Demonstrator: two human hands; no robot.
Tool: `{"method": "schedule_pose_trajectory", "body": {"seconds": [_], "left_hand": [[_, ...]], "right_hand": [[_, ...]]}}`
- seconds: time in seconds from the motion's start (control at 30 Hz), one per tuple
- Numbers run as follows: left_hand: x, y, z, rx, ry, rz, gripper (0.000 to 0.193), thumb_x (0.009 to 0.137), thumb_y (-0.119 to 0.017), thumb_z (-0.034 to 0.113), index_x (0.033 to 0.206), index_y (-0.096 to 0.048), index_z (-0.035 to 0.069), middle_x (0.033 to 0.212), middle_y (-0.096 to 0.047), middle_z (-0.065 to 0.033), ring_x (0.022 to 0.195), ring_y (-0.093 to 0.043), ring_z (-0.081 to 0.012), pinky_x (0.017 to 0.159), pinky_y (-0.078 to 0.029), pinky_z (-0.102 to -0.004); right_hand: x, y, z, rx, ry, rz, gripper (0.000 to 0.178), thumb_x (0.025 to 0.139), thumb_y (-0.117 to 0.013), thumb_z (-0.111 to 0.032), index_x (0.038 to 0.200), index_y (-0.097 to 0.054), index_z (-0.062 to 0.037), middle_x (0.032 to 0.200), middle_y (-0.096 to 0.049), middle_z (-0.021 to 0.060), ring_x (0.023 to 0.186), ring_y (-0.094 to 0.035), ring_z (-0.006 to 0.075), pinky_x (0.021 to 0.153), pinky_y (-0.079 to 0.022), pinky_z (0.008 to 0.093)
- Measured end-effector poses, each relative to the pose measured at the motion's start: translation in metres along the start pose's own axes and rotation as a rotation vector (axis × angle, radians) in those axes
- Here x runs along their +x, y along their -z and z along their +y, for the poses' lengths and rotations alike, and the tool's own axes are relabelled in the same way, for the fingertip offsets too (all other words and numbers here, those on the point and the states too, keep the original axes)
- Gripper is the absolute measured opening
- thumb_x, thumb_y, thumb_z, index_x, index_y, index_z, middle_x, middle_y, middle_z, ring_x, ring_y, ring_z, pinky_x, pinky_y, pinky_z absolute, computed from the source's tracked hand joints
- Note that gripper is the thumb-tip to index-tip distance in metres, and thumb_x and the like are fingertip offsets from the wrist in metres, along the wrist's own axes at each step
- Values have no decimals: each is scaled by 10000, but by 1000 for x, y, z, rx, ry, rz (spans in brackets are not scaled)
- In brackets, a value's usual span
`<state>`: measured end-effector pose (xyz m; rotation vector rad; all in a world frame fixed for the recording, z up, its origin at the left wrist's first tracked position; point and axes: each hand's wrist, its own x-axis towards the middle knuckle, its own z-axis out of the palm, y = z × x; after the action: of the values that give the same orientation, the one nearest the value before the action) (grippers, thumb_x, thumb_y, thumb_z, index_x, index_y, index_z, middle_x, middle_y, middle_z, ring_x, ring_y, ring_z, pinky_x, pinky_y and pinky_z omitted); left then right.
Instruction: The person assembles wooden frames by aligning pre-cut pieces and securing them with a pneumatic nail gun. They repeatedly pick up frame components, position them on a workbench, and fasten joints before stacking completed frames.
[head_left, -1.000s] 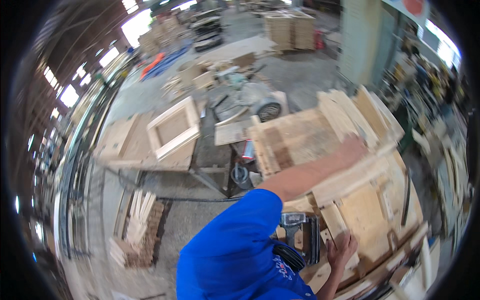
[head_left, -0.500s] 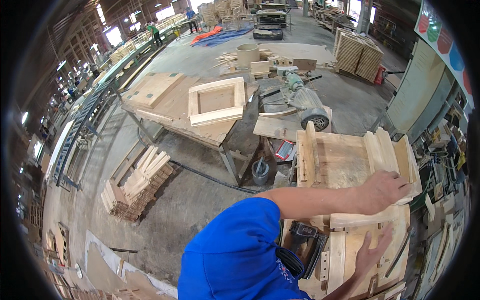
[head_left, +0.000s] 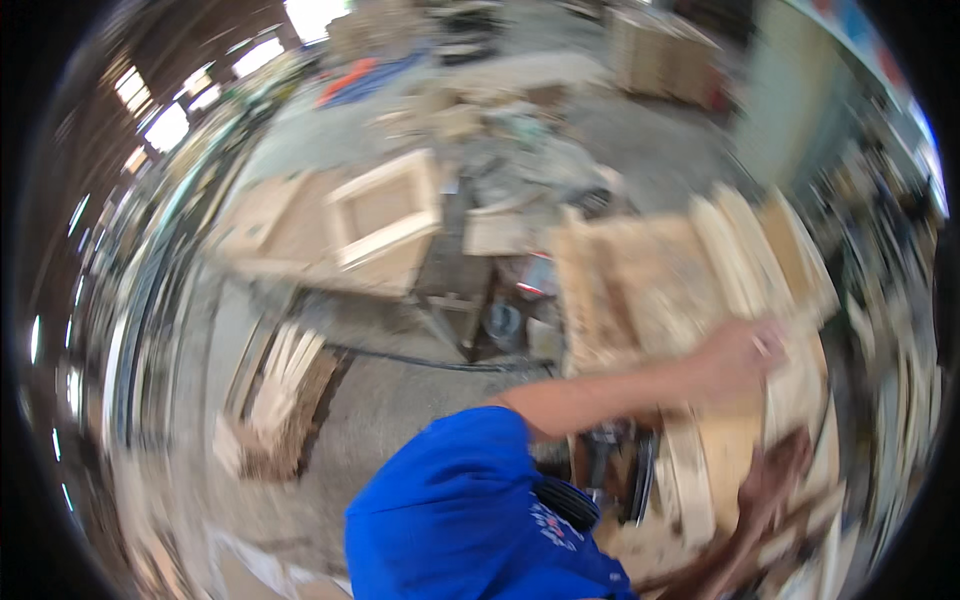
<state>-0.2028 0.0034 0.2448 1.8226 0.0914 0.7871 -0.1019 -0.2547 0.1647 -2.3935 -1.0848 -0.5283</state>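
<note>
The picture is smeared by motion. At the right, my left hand (head_left: 738, 358) is closed at the upper end of a pale wooden board (head_left: 797, 385), the forearm crossing in front of the workbench. Below it, my right hand (head_left: 775, 472) lies against the board's lower part, its fingers too blurred to read. Left of my hands is a dark nail gun (head_left: 615, 465), partly hidden by my sleeve, among narrow wood strips (head_left: 690, 485). Beyond my left forearm, a wooden panel (head_left: 660, 280) has upright strips (head_left: 740, 255) along its right side.
A low table (head_left: 285, 265) at the left carries a rectangular wooden frame (head_left: 385, 210). On the floor nearby sits a stack of wood strips (head_left: 280, 400). A grey bucket (head_left: 503, 322) stands between table and bench. A motor-driven machine (head_left: 560, 170) lies beyond, with a cabinet (head_left: 800, 90) at the far right.
My view has turned, shifting the scene left. My right hand has risen toward my left hand and meets a board now standing lengthwise between them. The crosswise board near my left forearm no longer shows there.
</note>
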Motion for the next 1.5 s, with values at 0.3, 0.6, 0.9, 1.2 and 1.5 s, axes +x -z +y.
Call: {"method": "schedule_pose_trajectory", "body": {"seconds": [0.3, 0.6, 0.9, 1.2, 1.5], "left_hand": [[-39, -80, -144, 671, 65, -544, 469, 968, -668, 305, 1320, -630, -2, 1358, -626, -217, 1277, -588, -365, 1102, -461, -470], [-2, -137, -220, 803, -204, -623, 621, 920, -694, 136, 1460, -449, -46, 1566, -404, -269, 1485, -318, -473, 1249, -281, -501], [4, -145, -248, 743, -210, -608, 564, 948, -550, 72, 1498, -460, -14, 1633, -383, -190, 1534, -313, -372, 1283, -225, -488], [6, -143, -251, 733, -203, -577, 568, 940, -561, 44, 1500, -477, -3, 1616, -418, -178, 1526, -340, -364, 1281, -233, -482], [4, -145, -250, 746, -210, -561, 557, 936, -560, 36, 1488, -497, -7, 1612, -427, -177, 1527, -347, -352, 1284, -234, -476]], "right_hand": [[-9, -39, 113, -132, -321, -222, 763, 823, -798, -251, 1482, -491, -23, 1395, -565, 229, 1276, -517, 432, 1092, -397, 525], [48, -75, 165, -195, -418, -347, 754, 832, -807, -270, 1476, -490, -40, 1334, -585, 196, 1259, -543, 409, 1054, -431, 518], [75, -115, 233, -215, -465, -384, 690, 797, -802, -251, 1415, -562, -56, 1349, -584, 187, 1295, -540, 401, 1070, -441, 515], [93, -124, 244, -159, -433, -469, 675, 785, -818, -276, 1386, -591, -69, 1340, -595, 182, 1322, -530, 406, 1084, -433, 537], [81, -141, 263, -20, -430, -325, 652, 782, -830, -364, 1325, -640, -58, 1313, -626, 186, 1269, -574, 393, 1059, -456, 505]]}}
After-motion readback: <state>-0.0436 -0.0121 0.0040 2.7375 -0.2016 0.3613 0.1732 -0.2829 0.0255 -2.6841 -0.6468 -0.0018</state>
